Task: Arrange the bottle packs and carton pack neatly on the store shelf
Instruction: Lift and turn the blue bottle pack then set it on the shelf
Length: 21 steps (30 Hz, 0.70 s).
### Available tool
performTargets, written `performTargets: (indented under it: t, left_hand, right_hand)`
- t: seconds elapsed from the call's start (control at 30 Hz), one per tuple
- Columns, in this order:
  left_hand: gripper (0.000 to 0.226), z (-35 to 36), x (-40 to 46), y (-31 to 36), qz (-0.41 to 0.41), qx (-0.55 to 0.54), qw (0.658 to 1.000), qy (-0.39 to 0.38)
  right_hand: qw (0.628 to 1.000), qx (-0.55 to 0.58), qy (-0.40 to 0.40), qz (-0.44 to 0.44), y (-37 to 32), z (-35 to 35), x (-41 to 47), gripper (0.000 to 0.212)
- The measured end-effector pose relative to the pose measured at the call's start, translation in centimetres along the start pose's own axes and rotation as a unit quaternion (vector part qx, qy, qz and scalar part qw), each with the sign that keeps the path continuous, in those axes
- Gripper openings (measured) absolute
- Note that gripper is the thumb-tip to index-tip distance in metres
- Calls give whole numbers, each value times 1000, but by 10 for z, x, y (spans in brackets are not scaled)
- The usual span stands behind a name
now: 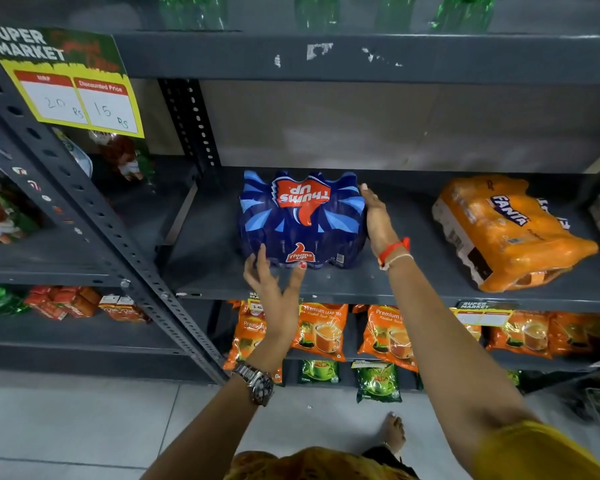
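**Fingers spread at the Thums Up pack on the middle shelf**

Fingers (257,263) of my left hand (274,289) are spread apart, palm turned toward the shelf, the fingertips touching the near left corner of the blue Thums Up bottle pack (302,220); my thumb, its nail painted red, meets the pack's near face just below the small logo. Nothing is clamped in that hand. A metal wristwatch (258,381) sits on that wrist.

My right hand (376,220) lies flat against the right side of the same pack, fingers straight and held together, pointing toward the back of the shelf. It presses the side and does not close around anything. Red and white thread bands (394,252) circle that wrist.

Between my hands, the Thums Up pack stands on the grey metal shelf (205,244), left of centre and set back a little from the front edge, with its big logo upside down from where I stand. Well apart to the right, on the same shelf, the orange Fanta bottle pack (510,230) lies tilted, its near end close to the front edge.

Below this shelf, orange Premium Leaf Tea pouches (321,329) stand in a row, with green tea packets (378,381) lower still. Up at the far left, a yellow price sign (80,95) reads 20 Rs and 15 Rs. Green bottles (193,12) stand on the top shelf.
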<state>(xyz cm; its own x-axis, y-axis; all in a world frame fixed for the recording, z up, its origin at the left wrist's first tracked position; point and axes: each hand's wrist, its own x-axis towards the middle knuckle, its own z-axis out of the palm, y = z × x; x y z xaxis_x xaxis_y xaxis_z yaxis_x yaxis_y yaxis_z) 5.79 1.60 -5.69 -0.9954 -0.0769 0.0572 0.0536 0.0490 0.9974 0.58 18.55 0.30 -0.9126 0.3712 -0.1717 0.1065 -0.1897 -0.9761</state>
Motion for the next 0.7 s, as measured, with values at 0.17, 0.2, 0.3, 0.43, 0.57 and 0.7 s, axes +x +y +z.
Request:
performTargets:
  t: [0.17, 0.2, 0.3, 0.43, 0.57, 0.7]
  left_hand:
    - [97, 7, 17, 1, -44, 39, 990, -131]
    - [99, 5, 28, 1, -57, 29, 986, -154]
    - [105, -5, 61, 6, -64, -15, 973, -222]
    - [80, -17, 108, 18, -56, -9, 945, -323]
    - [66, -20, 138, 19, -83, 6, 955, -283]
    - [22, -23, 135, 26, -149, -86, 983, -61]
  right_hand:
    - [999, 9, 38, -36, 14, 2, -6, 23]
    - [998, 3, 45, -54, 21, -1, -8, 21]
    - [989, -20, 71, -132, 36, -4, -23, 21]
    - [972, -88, 139, -168, 58, 12, -46, 34]
    - [947, -172, 198, -186, 61, 42, -73, 47]
    - [918, -308, 51, -244, 69, 62, -105, 61]
